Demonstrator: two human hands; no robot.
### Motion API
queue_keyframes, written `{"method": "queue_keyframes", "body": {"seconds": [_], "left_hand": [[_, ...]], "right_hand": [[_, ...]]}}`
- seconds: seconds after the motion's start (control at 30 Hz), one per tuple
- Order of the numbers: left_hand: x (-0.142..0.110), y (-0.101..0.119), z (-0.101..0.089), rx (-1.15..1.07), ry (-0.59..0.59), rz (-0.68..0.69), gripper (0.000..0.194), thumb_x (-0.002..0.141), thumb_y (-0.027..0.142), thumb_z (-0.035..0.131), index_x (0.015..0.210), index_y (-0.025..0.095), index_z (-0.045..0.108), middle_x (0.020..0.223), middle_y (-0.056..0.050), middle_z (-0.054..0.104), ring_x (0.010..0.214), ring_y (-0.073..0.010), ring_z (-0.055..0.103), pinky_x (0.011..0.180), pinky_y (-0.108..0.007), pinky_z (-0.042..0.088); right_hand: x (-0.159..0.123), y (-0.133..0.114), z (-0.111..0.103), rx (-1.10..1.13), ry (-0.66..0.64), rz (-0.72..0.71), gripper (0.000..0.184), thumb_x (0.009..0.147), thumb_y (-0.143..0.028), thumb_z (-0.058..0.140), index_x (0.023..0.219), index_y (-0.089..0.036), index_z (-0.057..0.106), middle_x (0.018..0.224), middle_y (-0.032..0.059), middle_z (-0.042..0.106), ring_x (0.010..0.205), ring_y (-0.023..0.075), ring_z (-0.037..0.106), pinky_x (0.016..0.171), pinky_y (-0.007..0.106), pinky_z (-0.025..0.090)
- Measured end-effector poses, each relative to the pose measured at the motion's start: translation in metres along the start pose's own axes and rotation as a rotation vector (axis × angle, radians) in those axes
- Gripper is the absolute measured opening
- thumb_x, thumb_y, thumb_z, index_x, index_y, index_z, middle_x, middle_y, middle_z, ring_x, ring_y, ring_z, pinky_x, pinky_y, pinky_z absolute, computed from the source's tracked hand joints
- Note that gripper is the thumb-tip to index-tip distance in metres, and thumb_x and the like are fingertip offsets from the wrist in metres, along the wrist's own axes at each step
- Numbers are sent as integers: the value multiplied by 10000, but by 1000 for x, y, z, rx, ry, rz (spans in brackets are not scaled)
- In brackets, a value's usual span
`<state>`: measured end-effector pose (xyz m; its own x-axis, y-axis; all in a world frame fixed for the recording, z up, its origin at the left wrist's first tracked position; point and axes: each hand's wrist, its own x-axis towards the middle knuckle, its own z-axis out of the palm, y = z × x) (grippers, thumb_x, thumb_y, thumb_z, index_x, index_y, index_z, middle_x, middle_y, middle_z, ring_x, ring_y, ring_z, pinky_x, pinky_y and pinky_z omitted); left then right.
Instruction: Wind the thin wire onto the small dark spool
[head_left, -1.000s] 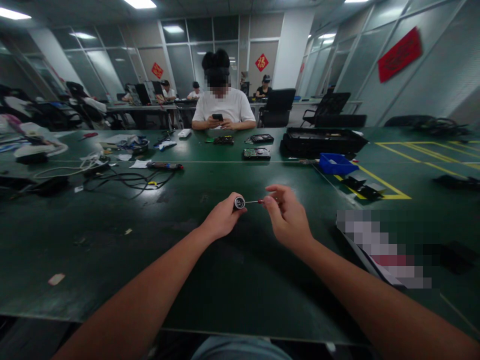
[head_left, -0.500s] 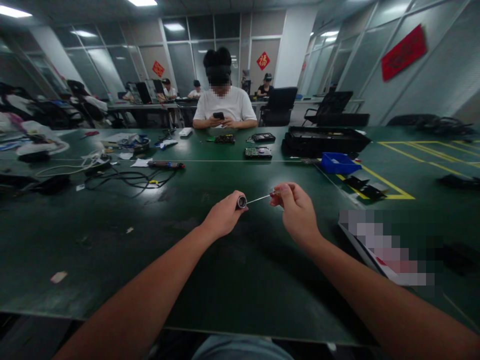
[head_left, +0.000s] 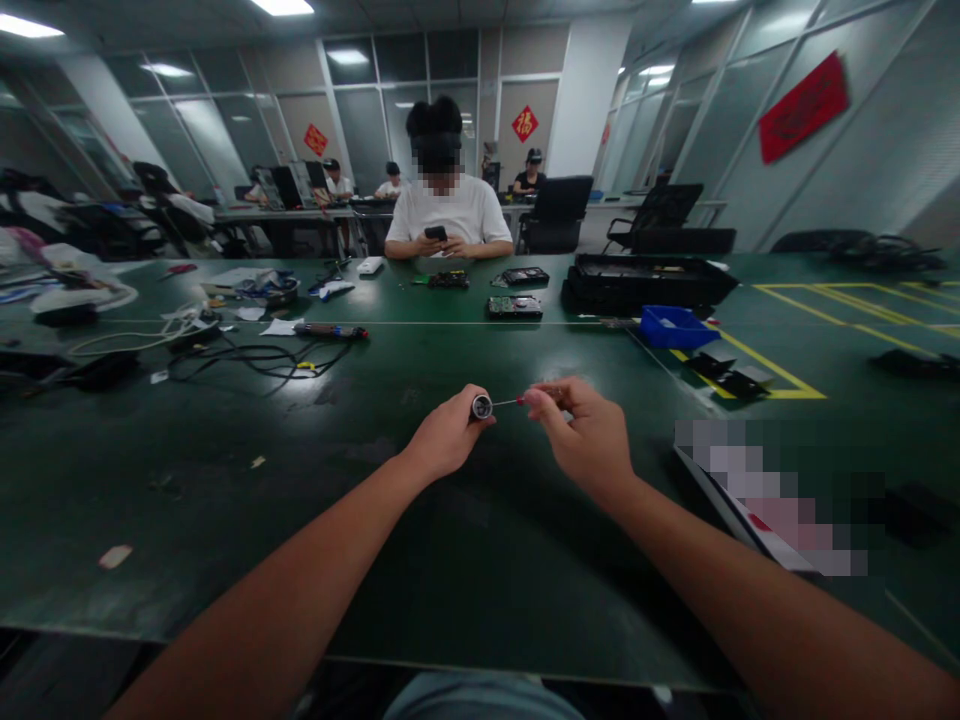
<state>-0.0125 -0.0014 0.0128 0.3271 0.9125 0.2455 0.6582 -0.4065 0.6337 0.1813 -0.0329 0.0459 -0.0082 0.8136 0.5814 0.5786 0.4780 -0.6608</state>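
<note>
Left hand (head_left: 444, 437) holds cylinder (head_left: 481, 407); right hand (head_left: 589, 430), screwdriver (head_left: 520, 401); blue bin (head_left: 673, 330), contents unclear.

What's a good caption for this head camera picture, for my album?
Left hand holds a dark cylinder; right hand holds a red-ended screwdriver.

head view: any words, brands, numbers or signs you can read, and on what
"福": red diamond sign at the back.
Other red diamond, large red banner: too blurred.
Papers: pixelated, unreadable.
Circuit board: too small.
Dark cylinder in left hand, thin rod: none legible.
</note>
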Motion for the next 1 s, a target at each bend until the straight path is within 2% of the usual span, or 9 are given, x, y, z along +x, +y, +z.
{"method": "queue_keyframes", "body": {"seconds": [0.1, 0.17, 0.27, 0.4, 0.53, 0.7, 0.83, 0.9, 1.0], "left_hand": [[0, 0, 0, -19, 4, -6, 177, 917, 313, 549, 1069, 232, 509, 936, -18, 639, 774, -166, 588, 671, -275, 403], [-1, 0, 0, -18, 6, 1, 178, 918, 317, 546, 1071, 235, 508, 933, -18, 637, 778, -169, 586, 671, -277, 402], [-1, 0, 0, 8, 1, 6, 185, 916, 317, 549, 1079, 239, 510, 935, -18, 638, 808, -182, 588, 691, -288, 408], [0, -1, 1, 35, -4, -5, 184, 918, 321, 544, 1078, 237, 511, 933, -19, 638, 828, -192, 592, 716, -301, 419], [0, -3, 1, 42, -22, 2, 182, 914, 323, 549, 1072, 241, 515, 915, -14, 638, 807, -189, 591, 707, -300, 419], [0, -1, 1, 47, 5, 11, 180, 913, 312, 557, 1073, 243, 513, 923, -18, 646, 815, -192, 600, 711, -301, 420], [0, 4, -5, 79, -9, 65, 152, 910, 294, 562, 1048, 245, 520, 952, -13, 646, 844, -190, 603, 720, -299, 417], [0, 5, -7, 129, -27, 99, 137, 918, 309, 549, 1042, 254, 531, 1000, -17, 649, 864, -198, 606, 711, -303, 411], [0, 3, -7, 159, -29, 49, 140, 919, 321, 546, 1039, 251, 531, 986, -28, 650, 844, -210, 604, 688, -310, 399]], "right_hand": [[0, 1, -3, -111, 28, -17, 371, 837, -563, 657, 689, -223, 649, 610, -11, 674, 509, 136, 578, 552, 289, 412], [0, 2, -3, -122, 33, -28, 380, 834, -571, 658, 683, -222, 649, 608, -12, 674, 493, 131, 568, 544, 287, 406], [-1, 3, -1, -105, 5, -51, 307, 879, -521, 624, 809, -228, 679, 679, 4, 701, 555, 152, 611, 572, 298, 433], [-2, 3, -1, 2, -96, -128, 208, 951, -360, 519, 1070, -221, 620, 924, 57, 726, 786, 194, 680, 702, 332, 499], [-3, 2, -4, 22, -158, -143, 186, 970, -343, 475, 1011, -231, 618, 888, 48, 701, 797, 197, 663, 741, 353, 503], [-2, 6, 6, 367, -58, 76, 204, 929, -381, 560, 1061, -230, 599, 924, 52, 699, 843, 203, 680, 790, 381, 543], [7, 23, 16, 699, 30, 300, 248, 921, -441, 546, 961, -206, 618, 855, 32, 654, 751, 165, 659, 778, 382, 568], [13, 32, 17, 803, -3, 403, 252, 919, -438, 538, 892, -198, 608, 761, 7, 608, 656, 143, 618, 712, 364, 574], [16, 36, 15, 788, 30, 388, 236, 916, -427, 552, 879, -199, 600, 745, -2, 593, 649, 137, 602, 687, 345, 567]]}}
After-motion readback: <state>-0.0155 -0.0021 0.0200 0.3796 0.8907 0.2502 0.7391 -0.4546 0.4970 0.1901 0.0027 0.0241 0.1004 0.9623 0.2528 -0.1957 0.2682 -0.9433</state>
